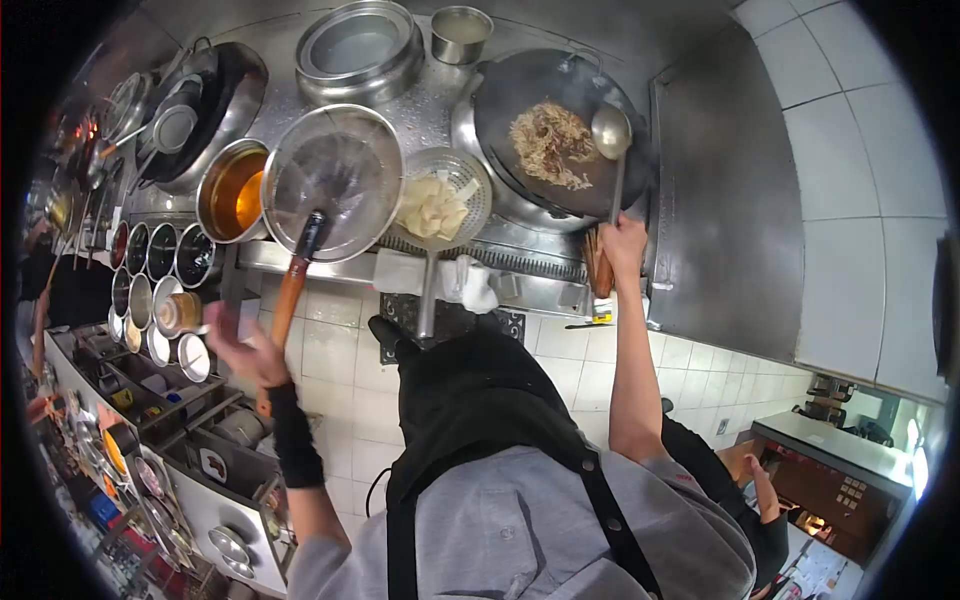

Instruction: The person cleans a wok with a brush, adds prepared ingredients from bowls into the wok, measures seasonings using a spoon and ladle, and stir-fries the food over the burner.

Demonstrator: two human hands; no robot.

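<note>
Right hand (624,245) has its grip clamped on the ladle (611,132) handle, the bowl resting in the wok (555,130) beside browned noodles (550,145) — cooking seems well advanced. Left hand (245,350) hangs open near the seasoning bowls (160,252); a strainer of pale pieces (437,207) is not yet added.

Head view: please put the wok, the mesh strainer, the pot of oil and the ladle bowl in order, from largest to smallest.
1. Wok
2. Mesh strainer, somewhat smaller
3. Pot of oil
4. Ladle bowl, smallest

The fisheye lens distorts apparent sizes.
</note>
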